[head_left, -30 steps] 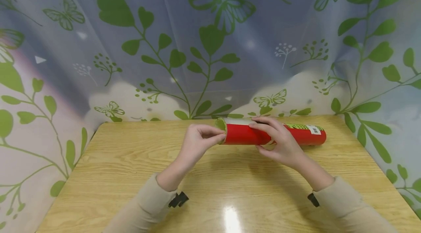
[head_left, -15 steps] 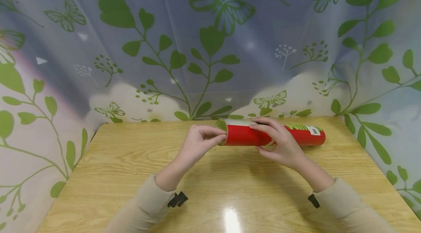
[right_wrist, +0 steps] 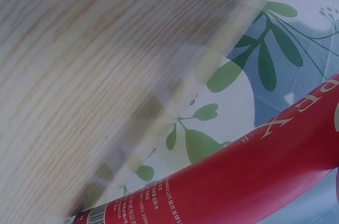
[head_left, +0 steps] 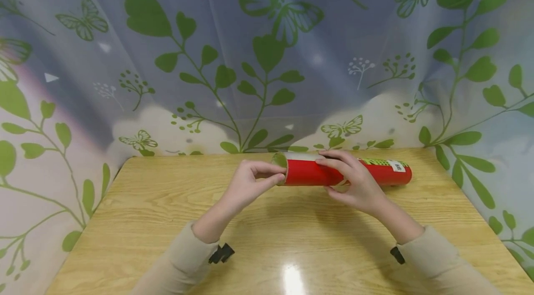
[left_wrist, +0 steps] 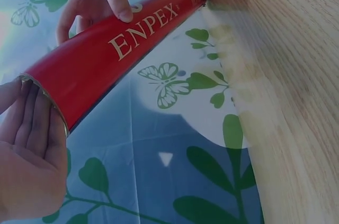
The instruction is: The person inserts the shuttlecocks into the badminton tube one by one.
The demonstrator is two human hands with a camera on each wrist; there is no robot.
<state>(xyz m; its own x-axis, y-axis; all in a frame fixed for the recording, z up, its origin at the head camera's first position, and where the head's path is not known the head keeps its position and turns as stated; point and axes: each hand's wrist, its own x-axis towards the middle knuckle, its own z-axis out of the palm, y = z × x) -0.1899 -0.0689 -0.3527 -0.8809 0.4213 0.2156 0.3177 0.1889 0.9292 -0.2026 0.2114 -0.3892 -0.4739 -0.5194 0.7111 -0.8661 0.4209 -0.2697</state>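
Observation:
A red shuttlecock tube (head_left: 306, 173) lies crosswise near the back of the table, its open end to the left. Gold letters reading ENPEX run along its side in the left wrist view. My left hand (head_left: 250, 181) holds the tube at this open end, fingers reaching inside and thumb at the rim, as the left wrist view shows. Around the tube's middle, my right hand (head_left: 358, 184) grips with fingers over the top and thumb on the near side. Printed small text and a barcode (right_wrist: 97, 215) show near the far end. The inside of the tube is mostly hidden.
The wooden table (head_left: 167, 197) ends just behind the tube, against a hanging cloth (head_left: 200, 96) printed with green leaves and butterflies. More of this cloth stands at both sides. A white sticker (head_left: 397, 166) is on the tube's right part.
Very little differs. My left forearm has shifted slightly to the left, while both hands keep their places on the tube.

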